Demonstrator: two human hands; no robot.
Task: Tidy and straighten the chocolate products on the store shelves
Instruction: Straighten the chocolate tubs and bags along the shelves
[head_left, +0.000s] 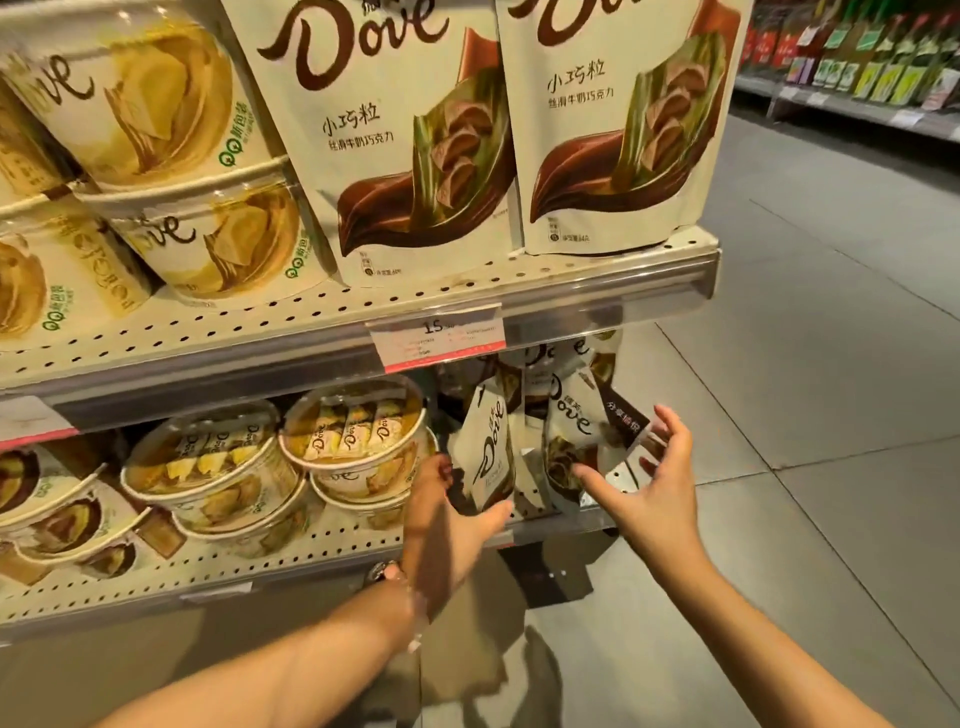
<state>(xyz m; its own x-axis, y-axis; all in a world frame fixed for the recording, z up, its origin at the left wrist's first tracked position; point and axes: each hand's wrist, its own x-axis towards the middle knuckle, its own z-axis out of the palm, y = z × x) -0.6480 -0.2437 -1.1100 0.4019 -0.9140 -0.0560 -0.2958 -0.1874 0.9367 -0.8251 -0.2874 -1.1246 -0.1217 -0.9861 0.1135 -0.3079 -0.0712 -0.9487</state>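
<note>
Two cream-and-brown flexible chocolate pouches (488, 457) and (569, 441) lean askew on the lower shelf (311, 545), centre-right of the frame. My left hand (447, 525) is spread, thumb touching the left pouch's base. My right hand (649, 483) is spread with fingers apart, just beside the right pouch. I judge the pouches light, soft and crushable; hold both side edges.

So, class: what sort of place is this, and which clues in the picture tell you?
Most likely a supermarket aisle: Dove chocolate pouches stand on a perforated metal shelf, a price label sits on its edge, and more stocked shelving lines the far side.
</note>
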